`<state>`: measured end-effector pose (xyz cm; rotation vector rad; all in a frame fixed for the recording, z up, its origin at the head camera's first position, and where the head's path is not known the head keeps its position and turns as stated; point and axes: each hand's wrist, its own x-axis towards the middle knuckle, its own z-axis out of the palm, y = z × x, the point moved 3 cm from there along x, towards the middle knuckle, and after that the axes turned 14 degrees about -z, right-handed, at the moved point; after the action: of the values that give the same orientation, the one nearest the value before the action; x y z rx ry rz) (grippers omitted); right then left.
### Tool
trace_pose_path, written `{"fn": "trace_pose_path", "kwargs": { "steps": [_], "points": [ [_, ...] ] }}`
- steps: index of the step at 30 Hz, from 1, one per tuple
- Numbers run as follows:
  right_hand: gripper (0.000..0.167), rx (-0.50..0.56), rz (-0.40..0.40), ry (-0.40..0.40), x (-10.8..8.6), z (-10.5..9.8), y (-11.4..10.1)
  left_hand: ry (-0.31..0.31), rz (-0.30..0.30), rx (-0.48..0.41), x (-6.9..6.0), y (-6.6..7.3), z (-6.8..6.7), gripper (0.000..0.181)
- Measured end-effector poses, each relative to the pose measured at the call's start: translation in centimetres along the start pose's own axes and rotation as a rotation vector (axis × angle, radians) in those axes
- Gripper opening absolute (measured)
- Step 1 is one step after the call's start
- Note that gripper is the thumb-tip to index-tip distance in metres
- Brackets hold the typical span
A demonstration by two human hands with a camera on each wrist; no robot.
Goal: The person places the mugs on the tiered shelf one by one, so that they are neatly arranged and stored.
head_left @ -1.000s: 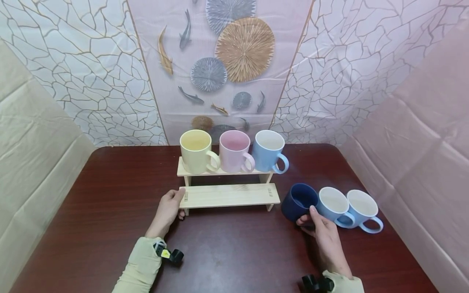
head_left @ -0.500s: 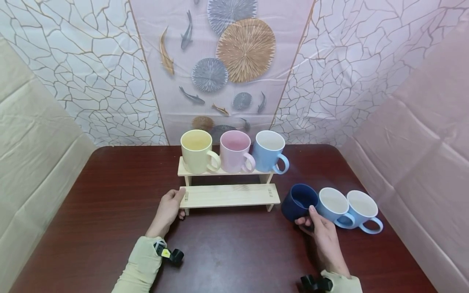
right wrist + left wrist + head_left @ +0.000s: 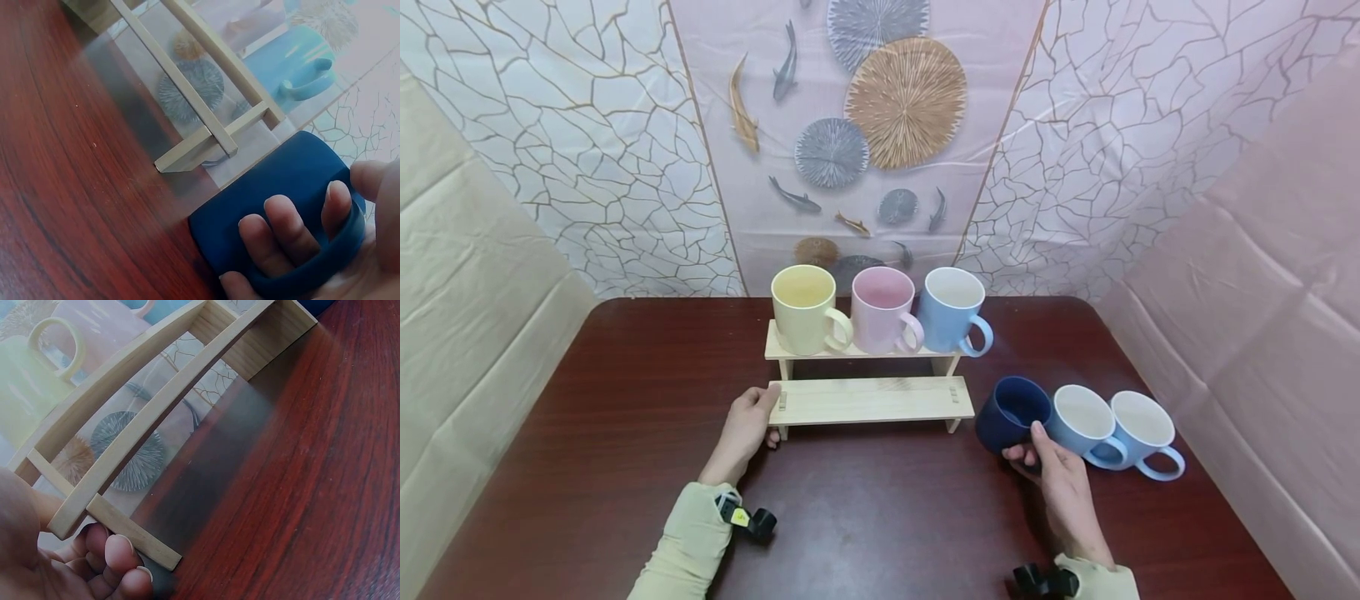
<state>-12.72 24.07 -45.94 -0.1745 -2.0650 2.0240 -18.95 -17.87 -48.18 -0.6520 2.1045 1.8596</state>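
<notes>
My left hand holds the left end of the lower step of a two-tier wooden rack. Its thumb lies on top, and the fingers curl below, beside the rack's leg. With my right hand I grip a dark blue mug by its handle, several fingers passing through the loop. That mug stands upright on the table, right of the rack. On the upper step, a yellow mug, a pink mug and a light blue mug stand in a row, handles toward the right front.
Right of the dark blue mug stand two light blue mugs with white insides, a nearer-in one and an outer one, close together. The dark red wooden table is enclosed by a patterned cloth backdrop and plain side cloths.
</notes>
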Motion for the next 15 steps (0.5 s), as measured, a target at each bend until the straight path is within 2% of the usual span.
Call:
{"fn": "trace_pose_path", "kwargs": {
  "steps": [8,15],
  "points": [
    [0.055,-0.034,0.011,0.014,-0.2,0.1,-0.3,0.012,-0.002,0.015,0.1,-0.1,-0.1,0.041],
    [0.053,0.038,-0.036,-0.017,-0.7,0.2,-1.2,0.012,-0.002,0.022,0.1,0.0,0.0,0.041]
  ]
}}
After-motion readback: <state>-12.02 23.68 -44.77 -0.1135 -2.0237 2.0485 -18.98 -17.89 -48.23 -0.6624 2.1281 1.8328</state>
